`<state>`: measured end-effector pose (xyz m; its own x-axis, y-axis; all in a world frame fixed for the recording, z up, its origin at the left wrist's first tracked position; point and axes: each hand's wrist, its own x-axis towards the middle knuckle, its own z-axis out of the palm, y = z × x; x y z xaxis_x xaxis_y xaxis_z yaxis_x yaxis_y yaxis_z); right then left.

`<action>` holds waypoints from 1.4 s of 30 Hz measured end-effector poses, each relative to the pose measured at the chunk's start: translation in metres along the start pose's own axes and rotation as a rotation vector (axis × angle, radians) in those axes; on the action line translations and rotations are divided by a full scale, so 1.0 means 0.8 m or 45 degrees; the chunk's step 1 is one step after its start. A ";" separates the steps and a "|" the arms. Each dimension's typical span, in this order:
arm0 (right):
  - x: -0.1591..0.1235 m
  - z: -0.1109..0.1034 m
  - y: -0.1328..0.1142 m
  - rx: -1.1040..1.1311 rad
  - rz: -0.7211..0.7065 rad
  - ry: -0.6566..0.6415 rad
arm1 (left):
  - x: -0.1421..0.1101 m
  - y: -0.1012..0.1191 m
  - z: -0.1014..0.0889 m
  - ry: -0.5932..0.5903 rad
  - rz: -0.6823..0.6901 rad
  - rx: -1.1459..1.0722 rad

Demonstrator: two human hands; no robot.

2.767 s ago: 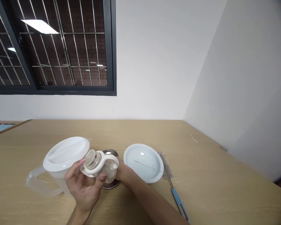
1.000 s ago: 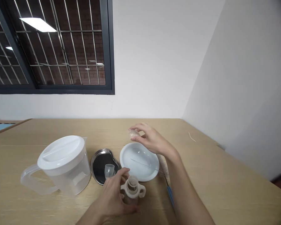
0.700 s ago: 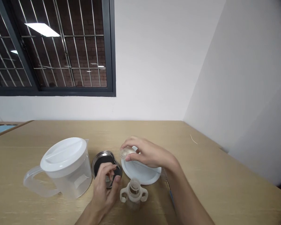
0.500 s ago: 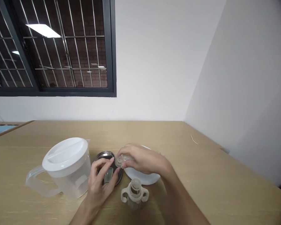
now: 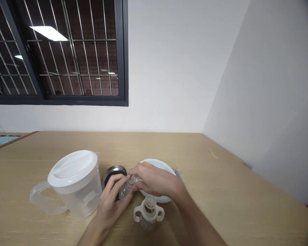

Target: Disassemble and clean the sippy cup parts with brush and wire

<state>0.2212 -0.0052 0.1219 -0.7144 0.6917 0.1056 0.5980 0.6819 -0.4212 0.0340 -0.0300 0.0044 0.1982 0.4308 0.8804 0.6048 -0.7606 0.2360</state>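
My left hand (image 5: 110, 201) is curled around a clear, cup-shaped bottle cap (image 5: 122, 192), thumb on the near side and fingers on the far side. My right hand (image 5: 151, 177) pinches a clear bottle nipple (image 5: 130, 182) with its collar, against the mouth of the cap. How far the nipple sits inside is hard to make out. Behind the left fingers is a round, dark metal dish (image 5: 115, 168). Upright below the hands stands a clear baby bottle (image 5: 148, 223) with an open neck and a two-handled pale holder (image 5: 149, 214).
A lidded, translucent pitcher (image 5: 77, 184) stands at left, its handle pointing left. Under my right forearm lies a white plate (image 5: 160, 163), with a greyish bundle (image 5: 178, 173) beside it. A thin pale strip (image 5: 213, 153) lies farther right on the wooden table (image 5: 233, 198).
The nipple in my right hand and the cap in my left hand have come together, from slightly apart to touching. The cap is now more tilted. More of the white plate shows.
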 end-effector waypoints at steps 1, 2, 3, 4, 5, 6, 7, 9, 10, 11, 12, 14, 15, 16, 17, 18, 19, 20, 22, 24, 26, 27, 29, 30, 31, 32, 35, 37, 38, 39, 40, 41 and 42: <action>0.000 0.000 0.001 0.019 -0.002 0.009 | 0.001 0.000 -0.001 -0.001 -0.005 -0.004; 0.000 -0.001 0.001 0.042 -0.002 0.018 | 0.002 0.000 -0.001 -0.007 -0.008 -0.007; 0.000 -0.002 0.002 0.064 0.000 0.025 | 0.003 0.001 -0.002 -0.013 -0.010 -0.010; -0.001 -0.003 0.004 0.082 0.005 0.027 | 0.005 0.001 -0.003 -0.020 -0.016 -0.012; -0.002 -0.004 0.005 0.093 0.014 0.023 | 0.006 0.002 -0.003 -0.030 -0.024 -0.015; -0.003 -0.006 0.006 0.097 0.029 0.017 | 0.007 0.002 -0.003 -0.040 -0.033 -0.021; -0.005 -0.007 0.006 0.095 0.045 0.013 | 0.007 0.003 -0.004 -0.053 -0.044 -0.030; -0.009 -0.010 0.005 0.091 0.075 0.014 | 0.008 0.005 -0.005 -0.069 -0.072 -0.064; -0.011 -0.012 0.004 0.089 0.092 0.018 | 0.009 0.005 -0.005 -0.071 -0.090 -0.087; -0.013 -0.013 0.002 0.082 0.114 0.020 | 0.008 0.006 -0.005 -0.065 -0.117 -0.113; -0.015 -0.014 0.000 0.067 0.138 0.021 | 0.008 0.006 -0.005 -0.051 -0.157 -0.142; -0.018 -0.014 -0.004 0.019 0.188 0.025 | 0.007 0.004 -0.006 -0.021 -0.273 -0.211; -0.019 -0.014 -0.006 -0.008 0.207 0.031 | 0.007 0.003 -0.006 -0.007 -0.339 -0.250; -0.019 -0.014 -0.006 -0.033 0.218 0.040 | 0.007 0.001 -0.006 0.010 -0.403 -0.291; -0.019 -0.013 -0.006 -0.054 0.223 0.054 | 0.007 -0.001 -0.007 0.031 -0.459 -0.335; -0.018 -0.012 -0.005 -0.069 0.224 0.068 | 0.008 -0.002 -0.009 0.056 -0.506 -0.379; -0.017 -0.011 -0.003 -0.081 0.224 0.083 | 0.008 -0.004 -0.010 0.084 -0.544 -0.425; -0.015 -0.010 -0.001 -0.092 0.222 0.095 | 0.009 -0.005 -0.011 0.115 -0.573 -0.475; -0.012 -0.009 0.001 -0.102 0.201 0.110 | 0.011 -0.006 -0.013 0.163 -0.609 -0.574; -0.009 -0.008 0.001 -0.094 0.152 0.104 | 0.012 -0.007 -0.014 0.182 -0.619 -0.645; -0.006 -0.007 -0.002 -0.077 0.101 0.087 | 0.012 -0.007 -0.012 0.176 -0.621 -0.677; -0.005 -0.006 -0.004 -0.072 0.086 0.082 | 0.012 -0.007 -0.011 0.171 -0.624 -0.681; -0.003 -0.005 -0.009 -0.071 0.077 0.078 | 0.012 -0.007 -0.010 0.163 -0.633 -0.675; -0.002 -0.004 -0.011 -0.070 0.077 0.079 | 0.012 -0.007 -0.009 0.162 -0.637 -0.665; -0.001 -0.002 -0.012 -0.067 0.076 0.080 | 0.012 -0.007 -0.009 0.162 -0.637 -0.651; 0.000 0.000 -0.013 -0.059 0.074 0.079 | 0.012 -0.006 -0.009 0.155 -0.635 -0.632; 0.002 0.005 -0.012 -0.020 0.062 0.076 | 0.013 -0.006 -0.010 0.084 -0.621 -0.556; 0.003 0.007 -0.010 0.005 0.041 0.081 | 0.014 -0.007 -0.010 0.021 -0.615 -0.511; 0.004 0.008 -0.010 0.018 0.029 0.082 | 0.014 -0.008 -0.010 -0.001 -0.614 -0.499; 0.004 0.007 -0.009 0.029 0.020 0.079 | 0.015 -0.008 -0.010 -0.017 -0.616 -0.495; 0.005 0.007 -0.009 0.039 0.019 0.070 | 0.015 -0.009 -0.010 -0.032 -0.622 -0.500; 0.005 0.006 -0.009 0.047 0.024 0.058 | 0.015 -0.010 -0.010 -0.044 -0.629 -0.508; 0.006 0.005 -0.010 0.052 0.032 0.047 | 0.016 -0.011 -0.010 -0.056 -0.639 -0.516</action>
<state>0.2116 -0.0084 0.1219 -0.6854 0.7170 0.1273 0.5994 0.6547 -0.4605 0.0253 -0.0221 0.0167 0.0041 0.7947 0.6071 0.2948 -0.5810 0.7586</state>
